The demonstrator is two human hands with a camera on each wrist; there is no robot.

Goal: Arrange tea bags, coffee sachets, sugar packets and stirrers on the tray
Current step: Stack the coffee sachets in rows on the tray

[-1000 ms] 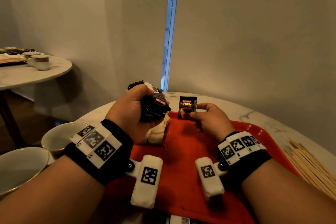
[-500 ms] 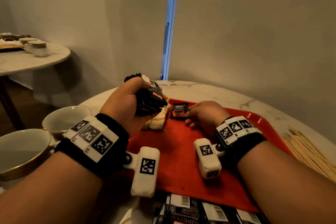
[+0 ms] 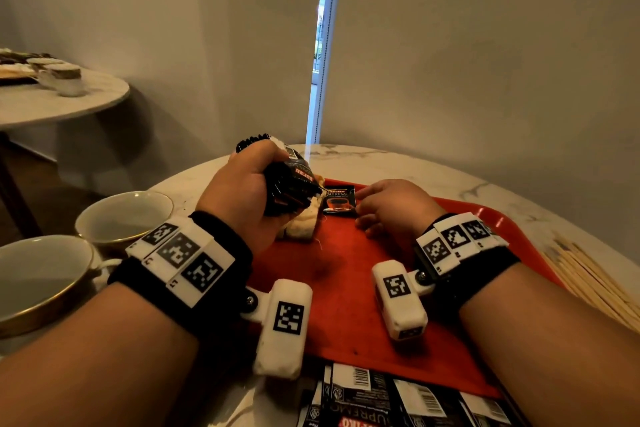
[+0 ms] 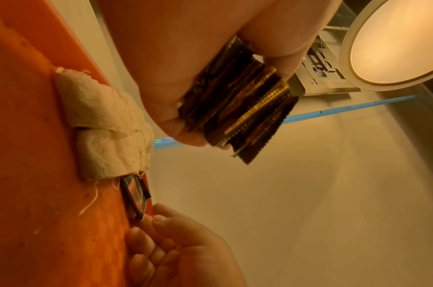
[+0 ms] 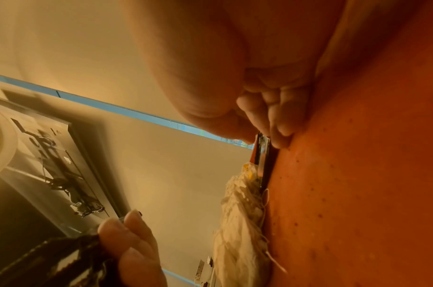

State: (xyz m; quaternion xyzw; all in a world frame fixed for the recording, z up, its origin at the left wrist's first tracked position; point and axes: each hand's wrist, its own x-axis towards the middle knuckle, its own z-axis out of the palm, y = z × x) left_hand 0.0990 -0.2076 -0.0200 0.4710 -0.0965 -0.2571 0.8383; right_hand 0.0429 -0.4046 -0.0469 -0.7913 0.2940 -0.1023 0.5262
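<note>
My left hand [image 3: 249,191] grips a thick stack of black coffee sachets [image 3: 291,184] above the far left corner of the red tray [image 3: 346,305]. The left wrist view shows the stack [image 4: 247,108] fanned out of my fist. Under that hand lie white tea bags [image 3: 301,229]. Beside them a single black coffee sachet [image 3: 340,201] lies flat near the tray's far edge. My right hand [image 3: 388,204] rests on the tray and pinches that sachet's right edge. In the right wrist view the thumb and fingers [image 5: 279,134] close on the sachet [image 5: 263,155].
Wooden stirrers [image 3: 595,281] lie on the marble table right of the tray. More black sachets [image 3: 398,399] lie in a row at the table's near edge. Two white cups [image 3: 124,218] [image 3: 38,281] stand to the left. A second round table [image 3: 52,104] stands back left.
My right hand held the single sachet upright a second ago; it now lies flat on the tray beside the tea bags. The left hand stayed put with its stack.
</note>
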